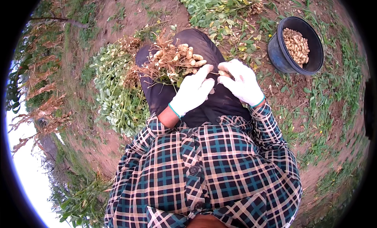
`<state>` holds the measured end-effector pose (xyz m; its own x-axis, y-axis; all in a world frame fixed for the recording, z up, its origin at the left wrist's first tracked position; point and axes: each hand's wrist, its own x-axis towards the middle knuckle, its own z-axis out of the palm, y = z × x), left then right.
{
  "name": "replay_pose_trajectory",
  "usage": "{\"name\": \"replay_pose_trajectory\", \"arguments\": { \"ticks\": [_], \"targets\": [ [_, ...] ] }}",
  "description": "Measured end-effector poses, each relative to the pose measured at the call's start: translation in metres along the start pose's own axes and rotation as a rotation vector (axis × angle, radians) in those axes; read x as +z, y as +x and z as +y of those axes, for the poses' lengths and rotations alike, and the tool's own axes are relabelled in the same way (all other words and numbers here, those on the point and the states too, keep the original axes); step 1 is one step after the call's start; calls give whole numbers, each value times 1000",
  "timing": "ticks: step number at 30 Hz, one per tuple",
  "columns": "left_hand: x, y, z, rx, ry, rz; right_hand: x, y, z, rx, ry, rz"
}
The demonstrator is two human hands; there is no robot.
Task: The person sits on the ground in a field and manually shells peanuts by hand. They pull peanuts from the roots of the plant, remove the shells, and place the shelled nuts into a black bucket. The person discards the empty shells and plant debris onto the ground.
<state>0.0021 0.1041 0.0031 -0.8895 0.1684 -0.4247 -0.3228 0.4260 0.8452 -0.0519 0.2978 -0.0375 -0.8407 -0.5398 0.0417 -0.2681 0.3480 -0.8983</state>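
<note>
A bunch of uprooted peanut plants point(169, 61) lies across my dark trousers, with its roots and pale pods uppermost. My left hand point(194, 91), in a white knit glove, is against the near right side of this bunch. Its thumb and index finger are apart; whether the hidden fingers grip stems cannot be seen. Just to the right, my right hand point(241, 82) wears a matching glove and pinches a peanut pod point(224, 73) between thumb and fingers. A thin strand runs from that pod toward the left index fingertip.
A black plastic bucket point(275, 52) stands on the soil at the far right, partly filled with picked peanuts point(295, 47). Leafy peanut plants point(122, 92) lie to my left. Another heap of peanut plants point(212, 9) lies ahead. Dry corn plants point(44, 95) stand at far left.
</note>
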Motion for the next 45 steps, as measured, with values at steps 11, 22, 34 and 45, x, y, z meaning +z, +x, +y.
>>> {"name": "replay_pose_trajectory", "arguments": {
  "ticks": [11,22,34,45],
  "targets": [
    [-10,-21,-6,-22,-389,80,46,-6,-15,381,1343,-56],
    [-35,-56,-27,66,-652,327,17,0,-12,396,645,-126],
    [-34,-52,-5,-71,-445,273,77,16,-25,-109,-130,-145],
    [-38,-30,-20,7,-224,-85,29,15,-16,39,685,-593]
  ]
}}
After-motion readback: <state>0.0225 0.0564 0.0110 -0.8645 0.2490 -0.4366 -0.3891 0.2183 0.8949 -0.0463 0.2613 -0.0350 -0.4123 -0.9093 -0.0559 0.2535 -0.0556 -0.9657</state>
